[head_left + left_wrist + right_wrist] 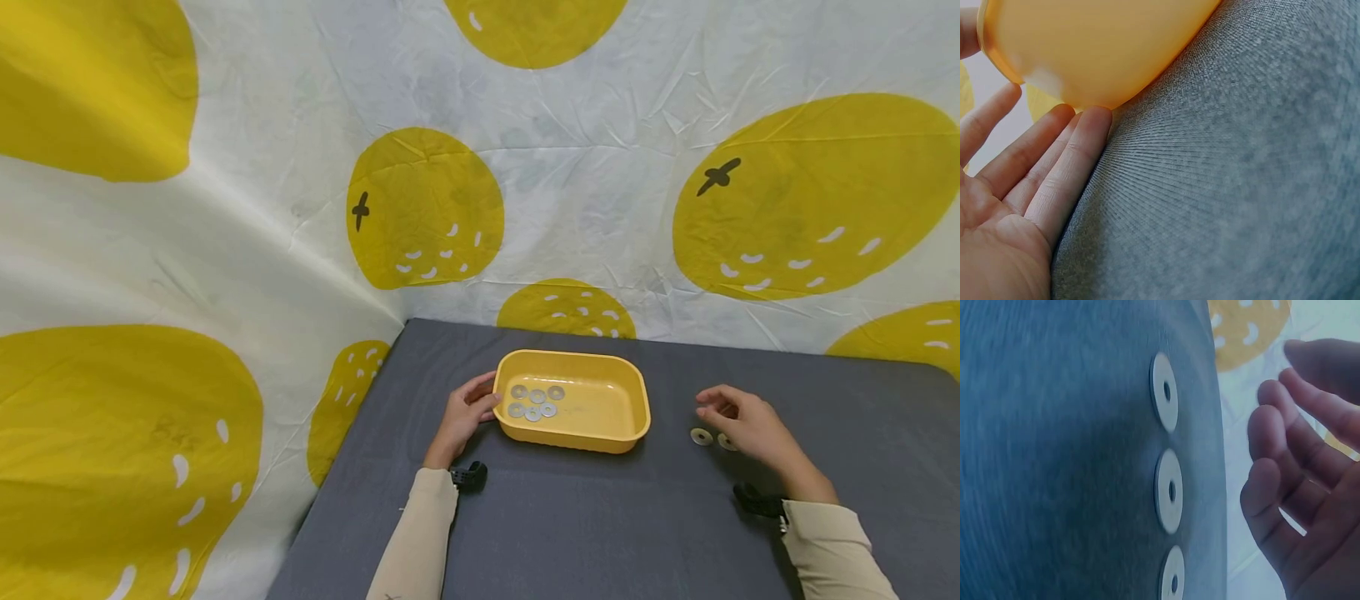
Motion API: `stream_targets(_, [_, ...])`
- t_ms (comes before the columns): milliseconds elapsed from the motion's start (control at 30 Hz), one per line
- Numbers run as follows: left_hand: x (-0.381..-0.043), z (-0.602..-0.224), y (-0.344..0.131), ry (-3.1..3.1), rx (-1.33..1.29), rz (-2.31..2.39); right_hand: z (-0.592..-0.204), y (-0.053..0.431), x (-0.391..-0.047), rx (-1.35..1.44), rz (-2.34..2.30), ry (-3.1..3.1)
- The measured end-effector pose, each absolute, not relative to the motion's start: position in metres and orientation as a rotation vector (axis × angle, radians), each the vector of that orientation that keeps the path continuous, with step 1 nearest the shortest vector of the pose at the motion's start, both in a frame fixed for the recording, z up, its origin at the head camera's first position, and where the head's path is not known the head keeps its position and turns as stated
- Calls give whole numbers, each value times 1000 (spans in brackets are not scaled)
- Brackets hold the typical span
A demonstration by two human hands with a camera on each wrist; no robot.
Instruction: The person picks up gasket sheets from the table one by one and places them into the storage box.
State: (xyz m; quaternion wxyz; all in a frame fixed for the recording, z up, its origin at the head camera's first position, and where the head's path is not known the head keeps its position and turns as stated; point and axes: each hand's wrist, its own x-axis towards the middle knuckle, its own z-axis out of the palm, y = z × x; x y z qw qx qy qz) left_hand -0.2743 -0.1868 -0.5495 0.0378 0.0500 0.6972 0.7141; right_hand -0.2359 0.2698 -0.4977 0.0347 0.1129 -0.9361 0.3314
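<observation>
A yellow rectangular tray [600, 442] stands on the dark grey table. Several flat metal washers [537, 397] lie together in its left half. My left hand [463, 417] holds the tray's left end, thumb over the rim and fingertips against the outer wall [1104, 50]. Off to the right of the tray, my right hand [753, 425] hovers above the table with fingers loosely bent and nothing visible between them. Beneath it are washers [701, 437], partly covered by the hand in the head view. The right wrist view shows three washers [1168, 491] in a row.
Grey cloth [570, 517] covers the table. A white curtain with yellow fruit prints [585, 217] hangs behind it and along the left side. Dark bands [470, 477] sit on both wrists below beige sleeves.
</observation>
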Motion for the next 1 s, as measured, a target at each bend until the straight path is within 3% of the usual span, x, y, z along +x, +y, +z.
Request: stream_targets(1000, [-272, -546, -186, 2160, 132, 2169, -517, 322, -240, 400, 771, -3032])
